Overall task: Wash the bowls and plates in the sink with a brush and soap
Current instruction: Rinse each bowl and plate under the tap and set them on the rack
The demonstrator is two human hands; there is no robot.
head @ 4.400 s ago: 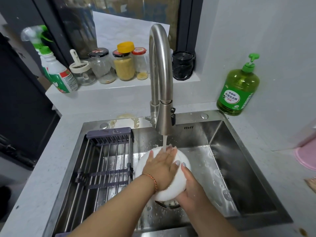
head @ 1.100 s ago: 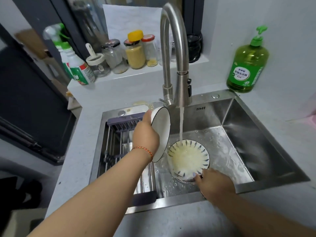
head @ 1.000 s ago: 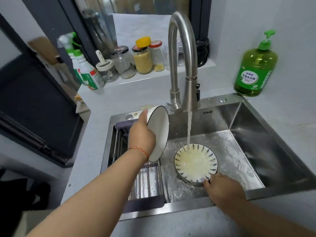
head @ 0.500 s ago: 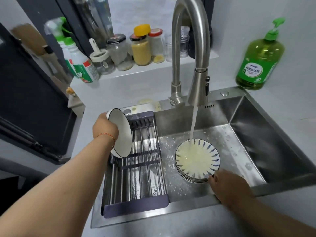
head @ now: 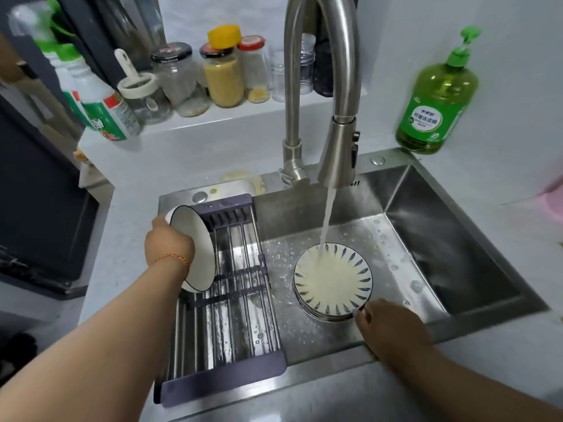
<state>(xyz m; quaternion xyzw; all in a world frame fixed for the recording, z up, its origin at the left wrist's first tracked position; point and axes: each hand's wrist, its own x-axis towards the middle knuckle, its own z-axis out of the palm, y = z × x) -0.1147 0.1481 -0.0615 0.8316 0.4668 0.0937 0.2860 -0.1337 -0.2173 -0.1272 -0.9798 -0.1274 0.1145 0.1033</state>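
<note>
A person is standing at a steel sink (head: 457,239), seen from above through a head-worn camera. The left hand (head: 169,248) is gripping a white bowl (head: 195,248) with a dark rim, fingers curled behind its back, holding it tilted on edge with its open side facing right. The bowl's lower rim is sitting at the left edge of a drying rack (head: 240,300) of metal bars that is spanning the left part of the sink; whether the rim is actually touching the bars is hard to tell.

To the right of that hand, well apart, a stack of plates (head: 333,281) with blue leaf marks around the rim is lying on the sink floor. Water is running from the tall faucet (head: 338,153) onto the far part of the top plate, which is holding cloudy, yellowish water. The right hand (head: 391,328) is reaching in from the near side, its fingertips (head: 361,313) touching the near right edge of the stack; its fingers are bent, but how firmly they are holding is hidden.

Beyond the right hand, a green soap bottle (head: 435,99) is standing at the sink's far right corner. Beyond the left hand, jars (head: 224,77) and a spray bottle (head: 100,108) are lining a ledge.
</note>
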